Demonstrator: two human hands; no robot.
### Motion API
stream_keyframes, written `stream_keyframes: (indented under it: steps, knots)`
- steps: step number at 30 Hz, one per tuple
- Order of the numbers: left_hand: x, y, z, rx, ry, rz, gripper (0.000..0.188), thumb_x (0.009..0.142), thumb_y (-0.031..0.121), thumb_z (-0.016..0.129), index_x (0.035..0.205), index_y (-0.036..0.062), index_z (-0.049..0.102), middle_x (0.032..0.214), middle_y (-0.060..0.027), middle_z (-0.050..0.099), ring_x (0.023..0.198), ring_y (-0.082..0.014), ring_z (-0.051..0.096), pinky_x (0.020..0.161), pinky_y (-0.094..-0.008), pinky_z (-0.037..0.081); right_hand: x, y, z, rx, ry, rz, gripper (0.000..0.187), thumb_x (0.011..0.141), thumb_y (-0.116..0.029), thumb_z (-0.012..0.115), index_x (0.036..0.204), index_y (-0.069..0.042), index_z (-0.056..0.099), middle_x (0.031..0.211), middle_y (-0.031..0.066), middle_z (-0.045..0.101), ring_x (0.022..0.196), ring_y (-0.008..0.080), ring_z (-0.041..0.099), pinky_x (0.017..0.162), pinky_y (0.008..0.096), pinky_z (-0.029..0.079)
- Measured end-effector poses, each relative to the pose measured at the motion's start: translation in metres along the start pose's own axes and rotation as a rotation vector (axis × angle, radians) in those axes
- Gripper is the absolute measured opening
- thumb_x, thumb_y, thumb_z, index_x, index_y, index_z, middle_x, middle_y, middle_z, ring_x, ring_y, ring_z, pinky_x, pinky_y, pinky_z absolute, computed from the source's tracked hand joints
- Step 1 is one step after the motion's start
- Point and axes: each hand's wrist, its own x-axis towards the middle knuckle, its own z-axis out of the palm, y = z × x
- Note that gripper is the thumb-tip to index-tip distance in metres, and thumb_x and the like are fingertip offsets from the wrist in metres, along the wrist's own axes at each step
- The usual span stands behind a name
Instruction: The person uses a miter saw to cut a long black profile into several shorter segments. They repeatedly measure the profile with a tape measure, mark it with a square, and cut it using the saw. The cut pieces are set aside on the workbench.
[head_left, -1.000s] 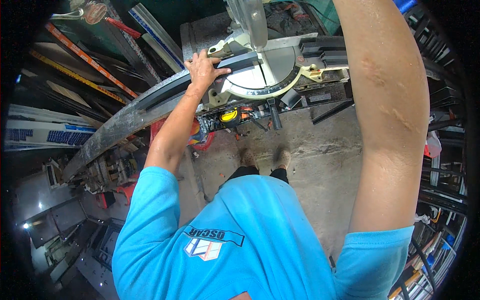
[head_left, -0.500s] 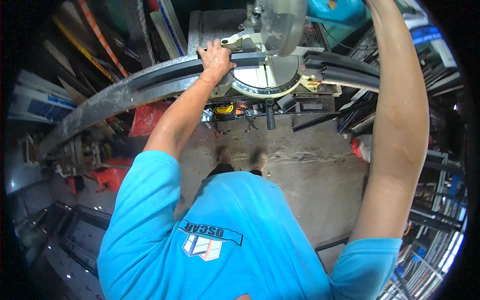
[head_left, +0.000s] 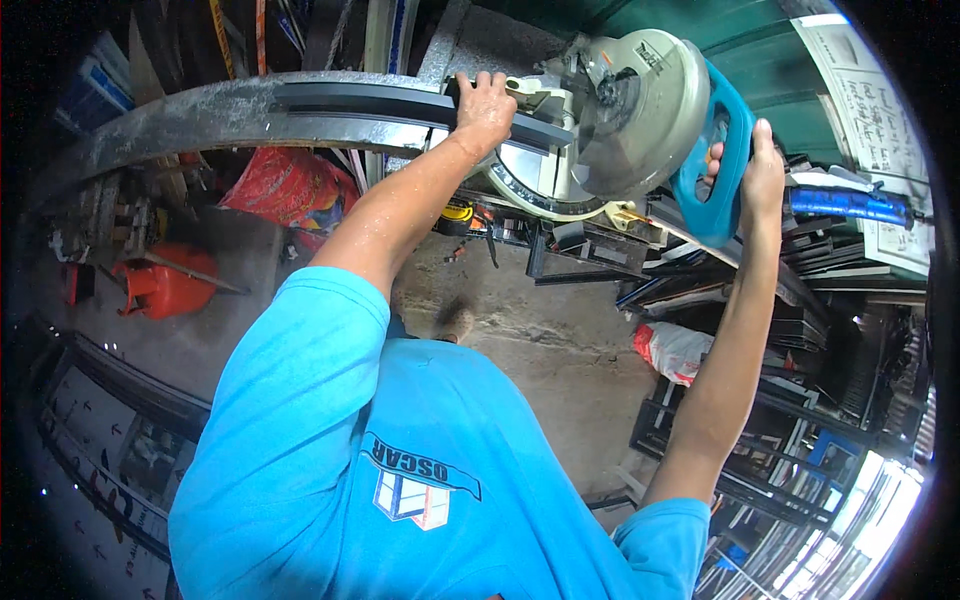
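My left hand point(head_left: 487, 103) presses down on a long dark metal profile point(head_left: 380, 100) that lies across the bed of a grey miter saw point(head_left: 610, 110). The profile runs off to the left over a grey metal support rail point(head_left: 200, 110). My right hand point(head_left: 758, 170) grips the saw's blue handle point(head_left: 712, 165), with the saw head tilted toward the right of the view. The blade is hidden under its grey guard. My blue shirt fills the lower middle of the view.
A red bag point(head_left: 290, 185) and an orange-red container point(head_left: 165, 285) sit on the concrete floor at left. Stacked dark metal profiles point(head_left: 800, 330) and racks crowd the right side. A white sack point(head_left: 675, 350) lies by them. Framed panels point(head_left: 110, 450) lean at lower left.
The view has swung so the saw sits at upper right. My right hand, earlier out of sight above, now shows on the blue handle. My left hand stays on the profile.
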Motion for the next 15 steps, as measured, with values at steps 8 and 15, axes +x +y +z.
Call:
stream_keyframes:
  steps: [8, 15]
  knots:
    - [0.001, -0.001, -0.002, -0.006, 0.011, 0.015, 0.036, 0.067, 0.038, 0.090, 0.095, 0.0168, 0.081, 0.120, -0.0084, 0.060, 0.119, -0.0308, 0.055, 0.104, -0.0665, 0.035, -0.022, 0.016, 0.014, 0.075, 0.057, -0.038, 0.061, 0.109, -0.049, 0.034, 0.091, 0.001, 0.063, 0.074, 0.0115, 0.065, 0.057, 0.0197, 0.064, 0.054, 0.0355, 0.056]
    - [-0.002, -0.002, -0.005, -0.009, 0.014, 0.032, 0.036, 0.066, 0.038, 0.090, 0.095, 0.0169, 0.081, 0.119, -0.0082, 0.060, 0.118, -0.0306, 0.055, 0.104, -0.0652, 0.036, -0.027, 0.019, 0.018, 0.058, 0.074, -0.048, 0.053, 0.110, -0.047, 0.035, 0.102, -0.002, 0.063, 0.077, 0.0090, 0.066, 0.059, 0.0165, 0.063, 0.056, 0.0333, 0.055]
